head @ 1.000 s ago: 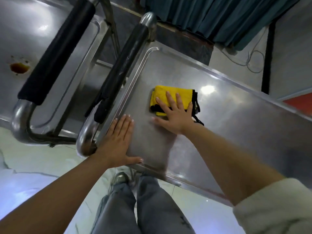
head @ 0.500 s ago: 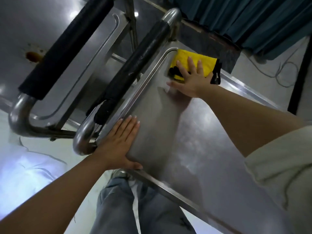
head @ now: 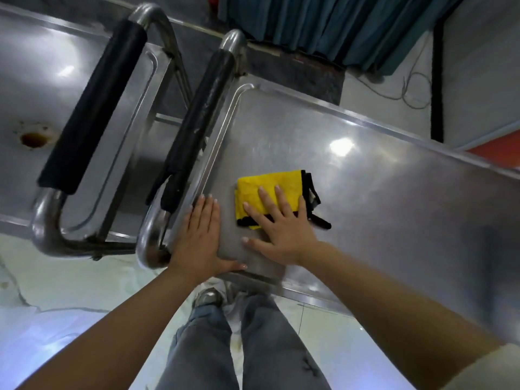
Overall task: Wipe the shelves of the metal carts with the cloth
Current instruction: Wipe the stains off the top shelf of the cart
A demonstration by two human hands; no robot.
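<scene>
Right grip [head: 281, 223] flat on cloth [head: 264, 192], seemingly pressing

A teal curtain [head: 337, 26] hangs at the far side above a pale glossy tiled floor [head: 56, 291]. Thin cables [head: 405, 88] lie on the floor beside a black vertical strip [head: 437, 80]. Ceiling light glares off the tiles.

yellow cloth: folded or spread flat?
Folded. The yellow cloth is a compact layered pad with stacked black-trimmed edges, under the right hand.
</scene>
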